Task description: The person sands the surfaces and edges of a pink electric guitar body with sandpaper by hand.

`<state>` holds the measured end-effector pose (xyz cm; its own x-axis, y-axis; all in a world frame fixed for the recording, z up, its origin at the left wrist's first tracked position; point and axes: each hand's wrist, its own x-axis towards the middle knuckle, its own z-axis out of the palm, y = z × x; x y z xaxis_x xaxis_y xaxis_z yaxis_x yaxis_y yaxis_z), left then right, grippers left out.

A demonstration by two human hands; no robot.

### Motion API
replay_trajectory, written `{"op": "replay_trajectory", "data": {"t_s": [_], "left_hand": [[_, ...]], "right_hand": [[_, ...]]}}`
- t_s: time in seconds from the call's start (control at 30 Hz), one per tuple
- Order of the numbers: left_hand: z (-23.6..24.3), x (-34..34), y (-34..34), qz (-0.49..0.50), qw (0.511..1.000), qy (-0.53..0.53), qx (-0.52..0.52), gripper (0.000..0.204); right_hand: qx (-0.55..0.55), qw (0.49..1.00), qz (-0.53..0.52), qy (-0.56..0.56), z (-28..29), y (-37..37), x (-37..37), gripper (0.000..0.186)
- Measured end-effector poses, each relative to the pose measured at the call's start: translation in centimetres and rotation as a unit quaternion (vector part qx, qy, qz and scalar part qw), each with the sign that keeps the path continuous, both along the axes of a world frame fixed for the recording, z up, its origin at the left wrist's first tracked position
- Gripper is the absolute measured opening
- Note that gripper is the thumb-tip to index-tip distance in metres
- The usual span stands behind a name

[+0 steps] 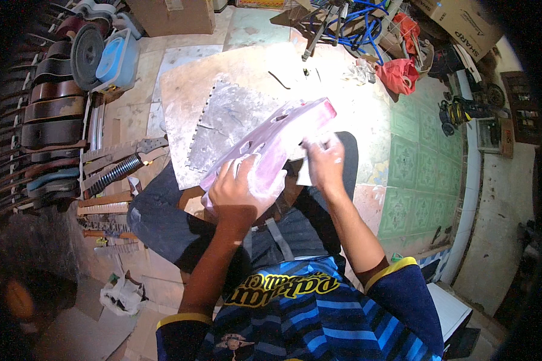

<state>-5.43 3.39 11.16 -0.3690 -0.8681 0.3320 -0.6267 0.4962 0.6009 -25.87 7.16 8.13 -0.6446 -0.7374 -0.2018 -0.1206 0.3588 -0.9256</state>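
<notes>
From the head view, one pink guitar body (271,141) lies across the seated person's lap, the left hand (241,192) clamped over its near end, the right hand (322,159) pinching one white sheet (304,171) whose far part is hidden, two brown cartons (174,15) behind.

Matt, dust-whitened pink guitar body (271,144) (chalky, rough-looking) over a dull, scuffed wooden board (199,90) and glossy green floor tiles (415,162)

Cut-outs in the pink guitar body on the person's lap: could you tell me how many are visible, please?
2: one cut-out near the far end of the pink guitar body, another cut-out nearer the left hand. The hands may hide more.
</notes>
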Motion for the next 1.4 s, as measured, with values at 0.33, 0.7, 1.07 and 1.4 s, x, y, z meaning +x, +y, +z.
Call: {"op": "replay_trajectory", "data": {"t_s": [0.33,0.7,1.07,1.4], "left_hand": [[0.1,0.0,0.1,0.006,1.000,-0.010,-0.010,0.055],[0.1,-0.1,0.4,-0.008,1.000,0.007,-0.012,0.062],[0.4,0.2,0.3,-0.015,1.000,0.005,-0.007,0.062],[-0.4,0.1,-0.8,-0.007,1.000,0.026,-0.015,0.060]], "right_hand": [[0.050,0.998,0.041,-0.018,0.9,-0.2,-0.6,0.010],[0.044,0.988,0.007,-0.150,1.1,0.4,1.0,0.009],[-0.110,0.983,-0.069,-0.132,0.1,-0.8,-0.1,0.019],[-0.236,0.945,-0.208,-0.093,1.2,0.0,-8.4,0.016]]}}
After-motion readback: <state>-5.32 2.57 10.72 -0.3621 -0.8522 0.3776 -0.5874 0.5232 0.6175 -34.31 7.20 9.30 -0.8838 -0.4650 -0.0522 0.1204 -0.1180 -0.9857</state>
